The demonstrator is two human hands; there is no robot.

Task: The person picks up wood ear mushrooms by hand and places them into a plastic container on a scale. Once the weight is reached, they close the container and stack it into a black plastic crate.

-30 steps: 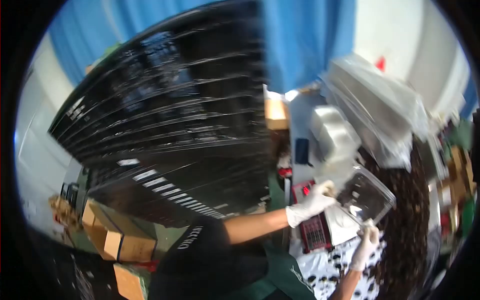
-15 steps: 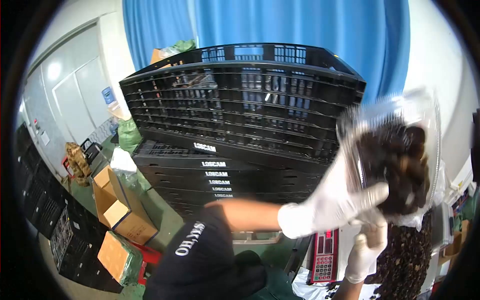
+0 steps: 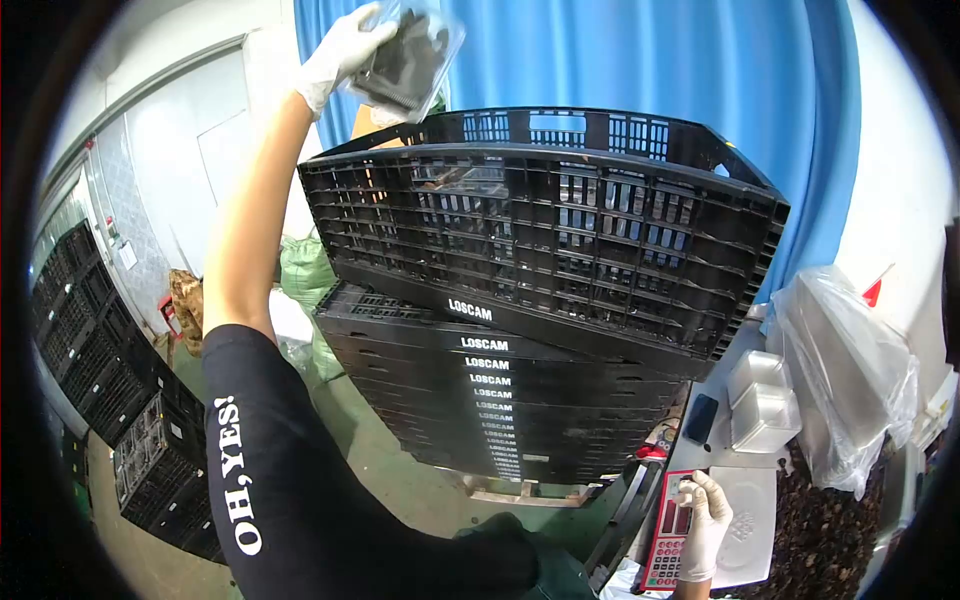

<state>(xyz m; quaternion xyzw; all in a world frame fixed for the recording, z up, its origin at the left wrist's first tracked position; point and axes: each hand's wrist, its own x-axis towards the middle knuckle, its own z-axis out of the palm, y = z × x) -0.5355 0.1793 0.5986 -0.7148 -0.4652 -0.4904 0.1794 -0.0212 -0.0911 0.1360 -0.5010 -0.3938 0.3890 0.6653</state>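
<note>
Noting the near side first: our right hand (image 3: 705, 520), gloved, lies against the red scale (image 3: 665, 538) beside its white pan (image 3: 750, 520). Whether it clasps the edge or merely rests there we cannot tell. A heap of dark dried pieces (image 3: 830, 545) sits just right of the scale. Risk here, as we judge it: our eyes are turned up and away, so that hand could nudge a key or the pan unseen.

Farther out, our left arm in the black sleeve (image 3: 270, 470) is at full stretch upward. Our left hand (image 3: 345, 45), gloved, is closed around a clear box (image 3: 408, 62) filled with dark pieces. The box is tilted, up and to the left of the top crate (image 3: 540, 230), not touching its rim. The fingers wrap the box's left end; most of the box sticks out to the right of the palm, toward the crate.

Judged risks:
- The hold is one-handed and at one end, smooth glove on smooth plastic, so the box could slip.
- If the lid is unlatched, it could spring open and scatter the contents down the crate stack (image 3: 490, 400).
- Clipping the rim could also knock the box loose.

Beyond hangs the blue curtain (image 3: 620, 50).
</note>
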